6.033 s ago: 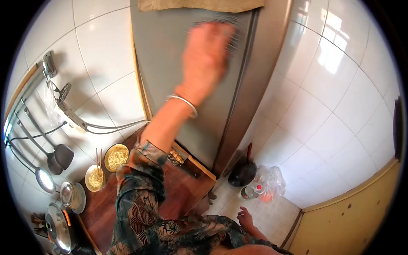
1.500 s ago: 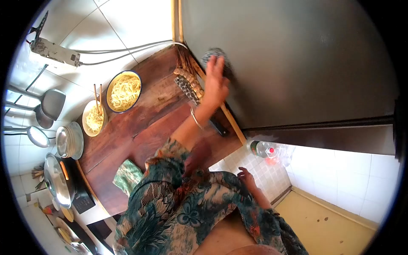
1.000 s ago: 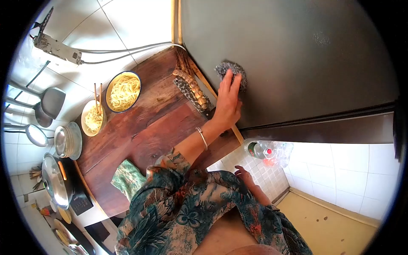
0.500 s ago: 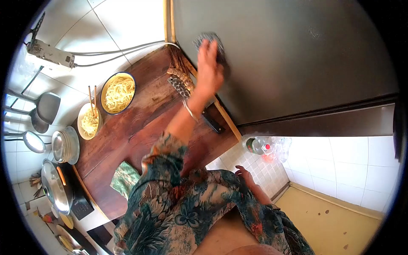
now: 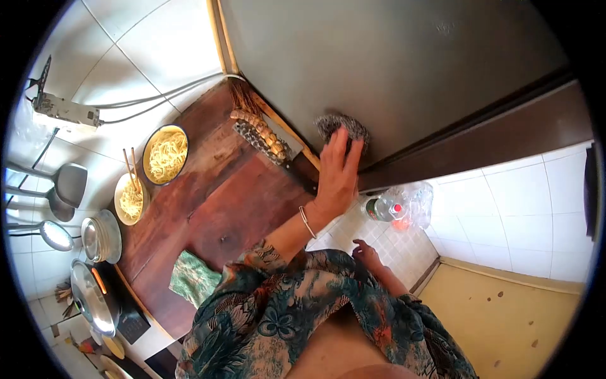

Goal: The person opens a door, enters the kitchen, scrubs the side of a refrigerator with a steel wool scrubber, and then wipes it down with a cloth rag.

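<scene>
My left hand (image 5: 339,174), with a thin bangle at its wrist, presses a dark grey mottled cloth (image 5: 344,128) against a smooth grey upright panel (image 5: 391,76), close to the panel's dark lower edge. The fingers lie over the cloth. My right hand (image 5: 367,254) hangs low by my side, its fingers slightly apart, with nothing seen in it. Left of the panel, on the brown wooden counter (image 5: 221,208), a knife with a speckled blade (image 5: 259,142) lies beside a row of brown knobbly pieces (image 5: 268,134).
A bowl of noodles (image 5: 165,155) and a smaller one with chopsticks (image 5: 130,199) stand by the tiled wall. Stacked bowls (image 5: 104,237), a lidded pan (image 5: 91,297) and a green cloth (image 5: 194,278) are nearer. Plastic bottles (image 5: 401,208) stand on the floor.
My left hand has moved the grey cloth down and to the right across the panel. The view has shifted slightly, and the knife is less covered by my arm. My right hand stays low.
</scene>
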Demonstrator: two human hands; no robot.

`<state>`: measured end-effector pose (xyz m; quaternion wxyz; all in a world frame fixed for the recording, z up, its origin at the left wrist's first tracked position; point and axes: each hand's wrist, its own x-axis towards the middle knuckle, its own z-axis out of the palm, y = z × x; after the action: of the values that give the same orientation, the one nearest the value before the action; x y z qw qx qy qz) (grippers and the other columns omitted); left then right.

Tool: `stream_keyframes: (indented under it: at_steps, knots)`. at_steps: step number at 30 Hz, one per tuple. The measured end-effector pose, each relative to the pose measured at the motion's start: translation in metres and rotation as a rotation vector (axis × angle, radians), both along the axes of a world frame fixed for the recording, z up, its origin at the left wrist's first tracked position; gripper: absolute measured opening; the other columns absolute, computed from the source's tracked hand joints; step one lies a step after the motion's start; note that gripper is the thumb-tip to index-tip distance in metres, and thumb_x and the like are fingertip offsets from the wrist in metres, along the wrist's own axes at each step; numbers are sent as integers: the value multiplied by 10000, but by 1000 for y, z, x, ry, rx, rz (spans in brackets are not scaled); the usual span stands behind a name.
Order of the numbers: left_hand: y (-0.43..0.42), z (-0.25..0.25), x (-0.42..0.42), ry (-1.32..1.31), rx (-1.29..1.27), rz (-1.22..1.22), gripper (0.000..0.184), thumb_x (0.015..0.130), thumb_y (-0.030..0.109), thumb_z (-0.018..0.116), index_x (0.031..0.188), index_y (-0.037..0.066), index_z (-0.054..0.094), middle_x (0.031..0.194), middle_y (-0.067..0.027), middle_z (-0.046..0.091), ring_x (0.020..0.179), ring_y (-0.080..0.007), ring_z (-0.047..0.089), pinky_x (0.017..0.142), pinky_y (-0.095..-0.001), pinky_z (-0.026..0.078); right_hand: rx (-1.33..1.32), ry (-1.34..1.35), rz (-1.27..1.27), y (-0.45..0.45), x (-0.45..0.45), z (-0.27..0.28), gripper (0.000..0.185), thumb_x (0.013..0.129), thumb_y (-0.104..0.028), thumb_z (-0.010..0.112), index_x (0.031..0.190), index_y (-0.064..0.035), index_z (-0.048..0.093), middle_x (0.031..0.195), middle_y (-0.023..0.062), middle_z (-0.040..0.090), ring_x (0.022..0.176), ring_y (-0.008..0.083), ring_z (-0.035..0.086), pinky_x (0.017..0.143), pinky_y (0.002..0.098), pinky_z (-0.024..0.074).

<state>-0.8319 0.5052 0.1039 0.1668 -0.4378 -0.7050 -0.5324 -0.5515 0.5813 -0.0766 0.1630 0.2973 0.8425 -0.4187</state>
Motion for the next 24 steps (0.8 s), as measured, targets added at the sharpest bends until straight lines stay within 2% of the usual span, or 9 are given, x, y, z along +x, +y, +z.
stream_keyframes:
  at_steps: [3, 5, 8, 11, 14, 17, 20, 21, 24]
  knots:
    - [0, 11, -4, -39, 25, 38, 608, 621, -112, 547, 1214, -17, 449, 1345, -273, 286, 1206, -442, 337, 984, -485, 286, -45, 67, -6, -7, 12, -4, 410, 784, -111, 588, 1174, -115, 462, 848, 90, 660, 788, 299, 637, 691, 392, 494]
    - [2, 43, -29, -21, 63, 57, 659, 597, -115, 553, 1234, -9, 421, 1341, -275, 288, 1214, -438, 325, 993, -474, 279, -63, 75, -56, -11, 10, 3, 357, 797, -132, 582, 1140, -110, 488, 835, 109, 657, 785, 314, 635, 695, 399, 493]
    - [5, 53, -38, 53, 93, 89, 685, 584, -129, 547, 1244, -13, 401, 1336, -277, 292, 1214, -435, 324, 993, -462, 281, 45, -14, -24, -16, 19, -5, 407, 811, -34, 567, 1200, -83, 456, 888, 116, 653, 785, 235, 650, 704, 335, 506]
    - [4, 27, -9, 58, 4, 100, 701, 586, -130, 549, 1258, -18, 384, 1340, -284, 277, 1208, -439, 325, 985, -474, 279, 26, -30, -110, -21, 17, -7, 350, 807, -132, 575, 1145, -99, 487, 847, 129, 654, 800, 316, 633, 704, 399, 493]
    - [8, 30, -12, 49, 43, 107, 721, 586, -131, 548, 1274, -16, 369, 1346, -287, 267, 1212, -441, 321, 991, -479, 272, -102, 140, -83, -21, 22, -16, 368, 788, -144, 572, 1144, -95, 491, 836, 138, 652, 802, 325, 629, 702, 407, 492]
    - [9, 53, -36, 21, 86, 136, 723, 579, -135, 550, 1272, -18, 377, 1349, -286, 271, 1215, -446, 320, 1001, -471, 269, -115, 78, -130, -28, 24, -1, 373, 788, -142, 574, 1147, -91, 487, 835, 128, 653, 802, 325, 628, 704, 408, 491]
    - [12, 26, -15, 31, 59, 136, 708, 575, -131, 552, 1257, -26, 395, 1342, -285, 292, 1216, -446, 324, 1010, -461, 273, 1, -47, -74, -26, 26, -8, 380, 787, -121, 575, 1154, -93, 478, 853, 101, 656, 794, 313, 631, 699, 400, 492]
    - [6, 25, 0, 15, 1, 107, 692, 571, -133, 545, 1242, -31, 413, 1334, -286, 311, 1219, -444, 327, 1018, -457, 275, -24, -7, -89, -26, 23, -6, 383, 787, -129, 571, 1157, -96, 476, 854, 110, 655, 796, 319, 629, 700, 406, 490]
    - [8, 23, -6, -11, 64, 75, 765, 589, -169, 473, 1318, 22, 345, 1371, -283, 238, 1268, -435, 266, 1047, -444, 232, -86, 74, -124, -26, 25, -7, 392, 783, -149, 560, 1163, -104, 474, 854, 132, 653, 802, 334, 624, 704, 420, 487]
